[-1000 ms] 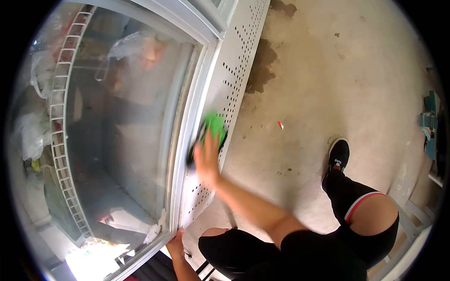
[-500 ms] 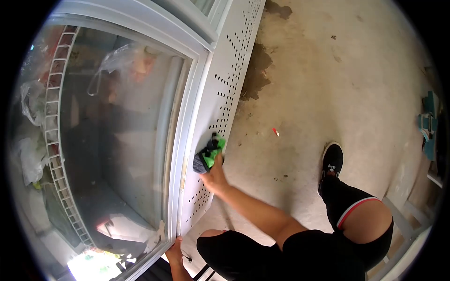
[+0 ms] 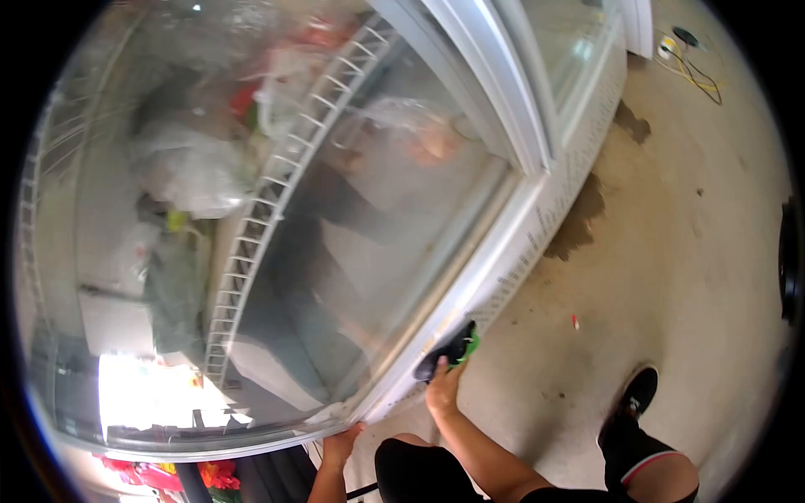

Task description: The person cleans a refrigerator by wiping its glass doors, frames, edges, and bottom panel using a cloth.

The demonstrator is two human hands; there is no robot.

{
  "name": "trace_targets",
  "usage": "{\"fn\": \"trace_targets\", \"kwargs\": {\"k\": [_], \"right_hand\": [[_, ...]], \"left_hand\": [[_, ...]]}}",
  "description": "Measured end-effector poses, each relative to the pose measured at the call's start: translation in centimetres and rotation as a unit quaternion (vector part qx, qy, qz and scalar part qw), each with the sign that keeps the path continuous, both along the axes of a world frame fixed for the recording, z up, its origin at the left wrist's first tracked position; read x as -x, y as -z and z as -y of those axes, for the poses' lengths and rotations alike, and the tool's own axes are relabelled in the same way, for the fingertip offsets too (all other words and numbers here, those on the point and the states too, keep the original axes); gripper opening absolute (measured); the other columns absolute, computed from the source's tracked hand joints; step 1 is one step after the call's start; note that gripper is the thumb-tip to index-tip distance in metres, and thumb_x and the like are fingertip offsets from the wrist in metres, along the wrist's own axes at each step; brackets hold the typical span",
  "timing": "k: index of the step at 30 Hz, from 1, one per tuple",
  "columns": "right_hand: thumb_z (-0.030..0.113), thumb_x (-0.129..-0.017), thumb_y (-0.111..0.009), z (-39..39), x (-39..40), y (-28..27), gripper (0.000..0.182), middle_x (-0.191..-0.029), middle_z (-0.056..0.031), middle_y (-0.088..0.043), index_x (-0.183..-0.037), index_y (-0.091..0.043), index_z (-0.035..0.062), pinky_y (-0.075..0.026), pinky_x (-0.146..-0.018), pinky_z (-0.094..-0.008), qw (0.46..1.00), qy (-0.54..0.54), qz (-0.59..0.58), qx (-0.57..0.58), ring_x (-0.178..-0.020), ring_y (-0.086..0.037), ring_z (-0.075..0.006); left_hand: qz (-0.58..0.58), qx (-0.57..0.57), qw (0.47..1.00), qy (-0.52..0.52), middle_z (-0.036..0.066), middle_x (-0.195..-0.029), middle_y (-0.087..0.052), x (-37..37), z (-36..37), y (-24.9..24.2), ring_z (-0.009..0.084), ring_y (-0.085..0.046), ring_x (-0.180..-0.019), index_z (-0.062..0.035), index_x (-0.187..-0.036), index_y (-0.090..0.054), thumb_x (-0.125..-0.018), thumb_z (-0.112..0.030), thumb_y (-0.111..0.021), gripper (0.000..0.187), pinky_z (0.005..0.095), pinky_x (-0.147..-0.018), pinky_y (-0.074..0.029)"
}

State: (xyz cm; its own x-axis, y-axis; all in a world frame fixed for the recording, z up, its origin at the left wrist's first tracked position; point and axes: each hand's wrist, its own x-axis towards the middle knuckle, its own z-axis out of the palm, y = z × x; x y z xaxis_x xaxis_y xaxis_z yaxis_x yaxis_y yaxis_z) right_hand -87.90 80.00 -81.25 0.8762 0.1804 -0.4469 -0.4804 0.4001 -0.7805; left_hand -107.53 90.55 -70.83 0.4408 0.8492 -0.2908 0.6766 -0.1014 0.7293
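A glass-fronted refrigerator [image 3: 503, 243] with a white frame fills the left and middle of the view. My right hand [image 3: 444, 387] holds a black and green cloth [image 3: 449, 350] against the perforated white panel below the glass. The fingers are closed round the cloth, with part of it hanging past them. My left hand [image 3: 342, 442] rests at the lower corner of the refrigerator frame, its fingertips at the edge; whether it grips the edge is unclear.
Behind the glass are a white wire rack [image 3: 277, 197] and plastic bags [image 3: 197, 176]. Wet patches [image 3: 583, 220] mark the concrete floor beside the panel. A cable [image 3: 700, 80] lies at the upper right. My shoe [image 3: 641, 388] is at the lower right.
The view has turned and shifted, showing more of the refrigerator's inside. My right hand still has the cloth on the panel, and it now looks flatter and darker. My left hand remains at the corner.
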Motion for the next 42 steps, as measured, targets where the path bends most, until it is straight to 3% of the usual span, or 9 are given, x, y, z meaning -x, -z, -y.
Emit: {"fn": "trace_targets", "kwargs": {"k": [9, 13, 15, 17, 24, 28, 33, 38, 42], "right_hand": [[0.042, -0.095, -0.044, 2.0, -18.7, 9.5, 0.072, -0.146, -0.0222, -0.023, -0.142, -0.019, -0.0055, -0.026, -0.107, -0.0357, 0.974, 0.168, -0.107, -0.106, -0.130, -0.033, -0.0297], [0.038, -0.094, -0.049, -0.5, -9.5, 15.3, 0.063, -0.135, -0.0200, -0.043, -0.136, -0.033, -0.0062, -0.039, -0.096, -0.0329, 0.968, 0.128, -0.155, -0.148, -0.112, -0.049, -0.0249], [0.038, -0.094, -0.048, -3.9, 1.0, 17.2, 0.049, -0.130, -0.0035, -0.050, -0.133, -0.044, 0.0095, -0.039, -0.097, -0.0350, 0.931, 0.146, -0.284, -0.175, -0.112, -0.048, -0.0205], [0.040, -0.095, -0.044, -3.3, 3.7, 10.6, 0.046, -0.131, -0.0028, -0.050, -0.133, -0.046, 0.0132, -0.037, -0.099, -0.0415, 0.861, 0.088, -0.459, -0.202, -0.116, -0.046, -0.0241], [0.048, -0.095, -0.037, 2.8, -19.5, 12.0, 0.055, -0.122, -0.0081, -0.055, -0.130, -0.044, 0.0076, -0.039, -0.099, -0.0477, 0.916, 0.064, -0.297, -0.263, -0.114, -0.051, -0.0283], [0.050, -0.095, -0.035, 0.8, -14.3, 16.9, 0.052, -0.125, -0.0054, -0.052, -0.130, -0.044, 0.0113, -0.039, -0.101, -0.0435, 0.896, 0.110, -0.149, -0.403, -0.114, -0.049, -0.0249], [0.033, -0.091, -0.049, -2.9, -0.2, 13.8, 0.026, -0.103, -0.0014, -0.061, -0.108, -0.058, 0.0149, -0.047, -0.089, -0.0360, 0.854, 0.083, -0.431, -0.280, -0.095, -0.057, -0.0216], [0.054, -0.092, -0.042, 4.4, -22.3, 6.8, 0.057, -0.108, -0.0112, -0.057, -0.118, -0.050, 0.0045, -0.049, -0.085, -0.0446, 0.920, 0.144, -0.231, -0.282, -0.093, -0.057, -0.0264], [0.056, -0.091, -0.045, 3.4, -22.0, 2.6, 0.058, -0.111, -0.0057, -0.056, -0.122, -0.048, 0.0072, -0.047, -0.083, -0.0341, 0.965, 0.125, -0.193, -0.125, -0.097, -0.055, -0.0168]], "left_hand": [[0.011, -0.021, 0.999, 0.027, 0.005, -0.100, -0.063, -1.1, 0.9, -0.4, 0.0158, -0.057, -0.091, 0.0011, -0.108, -0.058, -0.074, 0.001, -0.072, 0.037, 0.0274, -0.082, -0.046], [-0.001, -0.033, 0.998, 0.055, 0.006, -0.097, -0.063, -0.9, 0.4, -0.3, 0.0161, -0.058, -0.089, 0.0015, -0.105, -0.060, -0.073, -0.003, -0.074, 0.036, 0.0277, -0.080, -0.047], [-0.022, -0.010, 0.996, 0.080, 0.006, -0.111, -0.059, -0.2, -0.3, 0.3, 0.0161, -0.055, -0.098, -0.0006, -0.119, -0.052, -0.072, 0.000, -0.076, 0.053, 0.0280, -0.086, -0.045], [-0.007, -0.035, 0.997, 0.067, 0.007, -0.104, -0.061, -1.1, 0.7, -0.3, 0.0169, -0.056, -0.094, 0.0006, -0.111, -0.056, -0.072, -0.005, -0.077, 0.045, 0.0287, -0.083, -0.046], [-0.029, -0.028, 0.996, 0.077, 0.007, -0.111, -0.059, -0.7, -0.3, 0.3, 0.0174, -0.055, -0.099, -0.0009, -0.120, -0.053, -0.072, -0.007, -0.077, 0.054, 0.0291, -0.085, -0.045], [-0.040, -0.026, 0.998, 0.052, 0.008, -0.105, -0.061, -0.1, 0.3, 0.1, 0.0184, -0.057, -0.094, 0.0006, -0.112, -0.057, -0.071, -0.011, -0.079, 0.048, 0.0311, -0.082, -0.047], [0.075, -0.001, 0.996, 0.041, 0.007, -0.100, -0.062, -0.7, 0.5, -0.3, 0.0186, -0.057, -0.093, 0.0016, -0.104, -0.059, -0.069, 0.004, -0.074, 0.038, 0.0297, -0.082, -0.047], [0.121, 0.019, 0.992, 0.040, 0.009, -0.104, -0.060, -0.7, 0.6, 0.6, 0.0191, -0.057, -0.095, 0.0040, -0.109, -0.057, -0.070, 0.007, -0.070, 0.041, 0.0289, -0.085, -0.045], [0.109, 0.022, 0.994, 0.015, 0.007, -0.106, -0.059, 2.1, -1.9, 4.3, 0.0164, -0.057, -0.091, 0.0033, -0.115, -0.052, -0.071, 0.008, -0.070, 0.048, 0.0255, -0.076, -0.048]]}}
